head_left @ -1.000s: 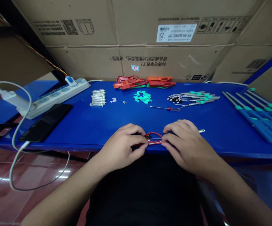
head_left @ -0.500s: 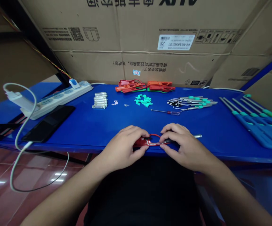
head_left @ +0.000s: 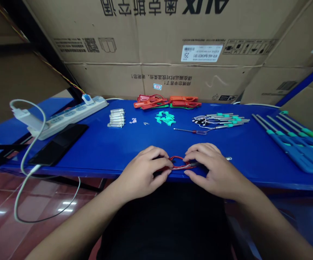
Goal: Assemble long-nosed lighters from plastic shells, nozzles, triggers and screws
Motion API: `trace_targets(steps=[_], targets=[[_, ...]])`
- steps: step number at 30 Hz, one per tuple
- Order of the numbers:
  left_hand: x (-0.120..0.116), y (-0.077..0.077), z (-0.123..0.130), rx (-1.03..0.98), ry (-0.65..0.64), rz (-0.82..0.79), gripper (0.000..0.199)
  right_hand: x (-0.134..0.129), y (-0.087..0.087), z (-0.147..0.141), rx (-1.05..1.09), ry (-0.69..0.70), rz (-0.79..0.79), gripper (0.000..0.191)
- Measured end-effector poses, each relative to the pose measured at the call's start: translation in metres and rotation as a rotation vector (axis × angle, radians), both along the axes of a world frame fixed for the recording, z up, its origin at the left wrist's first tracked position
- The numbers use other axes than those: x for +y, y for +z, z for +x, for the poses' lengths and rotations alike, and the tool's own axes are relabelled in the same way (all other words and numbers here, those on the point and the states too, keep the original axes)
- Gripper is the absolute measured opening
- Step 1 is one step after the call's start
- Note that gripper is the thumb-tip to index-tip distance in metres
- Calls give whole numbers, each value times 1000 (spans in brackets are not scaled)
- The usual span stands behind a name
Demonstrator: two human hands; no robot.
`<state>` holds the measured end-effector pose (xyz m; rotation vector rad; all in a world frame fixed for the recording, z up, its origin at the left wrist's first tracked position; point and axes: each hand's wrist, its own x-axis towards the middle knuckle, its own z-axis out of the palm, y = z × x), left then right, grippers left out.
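At the table's front edge lies a red lighter shell (head_left: 180,167) with a finger loop and pale wire along it. My left hand (head_left: 148,169) is closed on its left end, fingers on top and thumb at the near side. My right hand (head_left: 206,162) pinches the right end near a dark part, its index fingertip by the loop and its thumb slightly lower. Past my right fingers pokes out the tip of a metal tube (head_left: 228,158). Both palms hide much of the shell.
Behind are red and orange shells (head_left: 152,102), clear cylinders (head_left: 116,118), teal pieces (head_left: 165,118), metal tubes with wires (head_left: 227,117) and a screwdriver (head_left: 190,131). Blue long lighters (head_left: 294,144) lie right. A phone (head_left: 59,144) and power strip (head_left: 72,115) lie left; cardboard (head_left: 156,47) stands behind.
The shell has tipped, so less of its inner face shows. My left fingers have shifted slightly over its left end, and my right thumb sits a little lower. The whole view has moved slightly.
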<state>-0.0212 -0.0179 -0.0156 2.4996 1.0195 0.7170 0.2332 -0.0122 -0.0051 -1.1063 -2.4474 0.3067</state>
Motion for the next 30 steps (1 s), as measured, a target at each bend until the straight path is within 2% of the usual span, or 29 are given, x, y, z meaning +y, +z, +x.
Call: trace_targets(steps=[3,5,6,8,10,12,13,16,19,21,25,27,30], targets=[[1,11,-1,34,-5,5,18,18,22,11,-63,47,89,26],[12,28,-3,67,-27,27,19,41,41,17,-52,17,167,24],[23,38,-4,86,-32,53,21,54,50,18,-27,-18,209,20],[54,60,-6,123,36,153,22,80,64,14,-15,-95,238,17],[93,75,-6,208,173,212,21,102,71,4,-84,-111,265,17],[130,78,-6,362,296,199,23,116,70,-8,-132,-101,264,19],[144,75,-6,393,310,187,24,120,67,-12,-141,-111,263,21],[168,54,-9,441,288,158,29,122,54,-13,-134,-129,242,24],[172,34,-12,464,237,137,28,119,43,-6,-117,-118,208,24],[170,31,-12,467,218,130,19,119,39,-4,-106,-114,190,22],[154,45,-7,450,195,130,11,117,38,-11,-39,-30,196,19],[133,56,-1,409,208,158,15,110,41,-16,-12,32,214,19],[89,69,11,278,206,249,19,89,51,-19,-32,105,286,21]])
